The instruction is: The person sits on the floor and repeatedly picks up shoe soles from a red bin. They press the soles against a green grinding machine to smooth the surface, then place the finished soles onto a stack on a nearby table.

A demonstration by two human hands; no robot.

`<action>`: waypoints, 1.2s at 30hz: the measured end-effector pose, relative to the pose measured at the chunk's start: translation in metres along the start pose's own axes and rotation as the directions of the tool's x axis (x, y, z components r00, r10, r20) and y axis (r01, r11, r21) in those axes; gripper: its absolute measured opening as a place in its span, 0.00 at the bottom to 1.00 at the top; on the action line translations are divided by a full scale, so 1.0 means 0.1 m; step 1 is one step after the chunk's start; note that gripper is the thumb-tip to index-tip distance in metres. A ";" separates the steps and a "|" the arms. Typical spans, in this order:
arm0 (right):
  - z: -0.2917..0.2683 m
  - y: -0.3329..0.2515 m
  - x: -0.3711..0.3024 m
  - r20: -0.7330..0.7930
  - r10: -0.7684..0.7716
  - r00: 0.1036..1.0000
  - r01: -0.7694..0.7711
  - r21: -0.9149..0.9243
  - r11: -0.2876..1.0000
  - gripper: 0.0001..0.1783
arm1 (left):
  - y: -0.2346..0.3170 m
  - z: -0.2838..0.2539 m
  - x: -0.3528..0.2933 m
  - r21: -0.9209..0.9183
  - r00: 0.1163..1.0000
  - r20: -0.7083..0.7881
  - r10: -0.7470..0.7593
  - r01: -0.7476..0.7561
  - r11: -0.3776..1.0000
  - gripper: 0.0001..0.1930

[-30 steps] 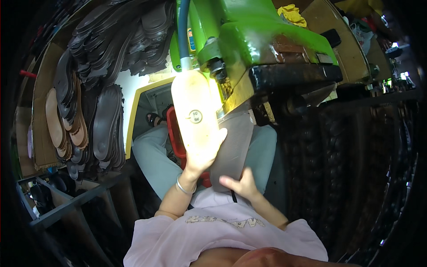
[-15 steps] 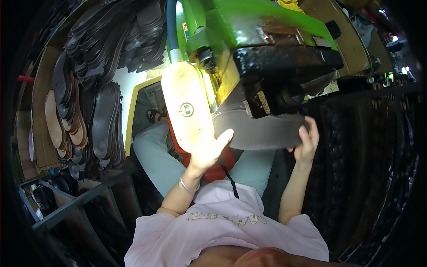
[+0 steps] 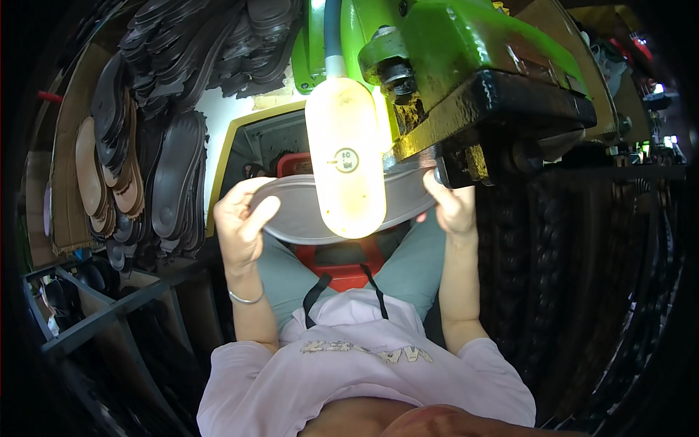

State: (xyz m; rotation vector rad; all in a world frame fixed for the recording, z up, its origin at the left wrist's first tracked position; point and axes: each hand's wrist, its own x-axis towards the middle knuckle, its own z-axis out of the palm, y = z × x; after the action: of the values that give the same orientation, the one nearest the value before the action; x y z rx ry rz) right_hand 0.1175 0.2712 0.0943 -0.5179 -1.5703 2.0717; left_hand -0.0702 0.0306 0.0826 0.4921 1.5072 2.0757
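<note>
Sole (image 3: 291, 210) spanned beneath the lamp (image 3: 346, 160), its ends held in the fingers of the left hand (image 3: 242, 224), left of the lamp, and the right hand (image 3: 456, 210), right of it, apparently for positioning beside the green machine (image 3: 502, 54), the next move seemingly calling for an even grip.

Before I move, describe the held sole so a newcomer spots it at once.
Find the green machine at the top, then the glowing oblong lamp beside it. The grey sole passes behind that lamp, its ends in the left hand and right hand. Unlike the stacked soles at left, it alone is held.
</note>
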 end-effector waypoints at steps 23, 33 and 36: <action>-0.30 -0.56 -0.19 0.000 -0.180 0.984 0.114 -0.771 0.627 0.23 | -0.29 0.56 -0.54 0.682 0.963 0.225 -0.150 -0.046 0.730 0.17; -1.58 -0.39 0.70 -0.757 -0.461 0.464 0.245 -0.390 0.887 0.28 | 0.14 -1.10 0.08 0.887 0.853 -0.201 0.482 0.367 -0.280 0.27; -1.82 0.09 1.03 -0.831 -0.217 0.513 0.026 -0.237 0.971 0.32 | 0.19 -1.18 0.10 0.957 0.841 -0.161 0.516 0.262 -0.128 0.26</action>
State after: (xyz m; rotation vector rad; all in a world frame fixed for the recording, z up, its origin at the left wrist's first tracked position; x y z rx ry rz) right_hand 0.1356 0.4717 0.0365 -1.2380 -1.1133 1.1708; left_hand -0.1494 -0.0579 0.0635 0.5895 3.4706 0.4564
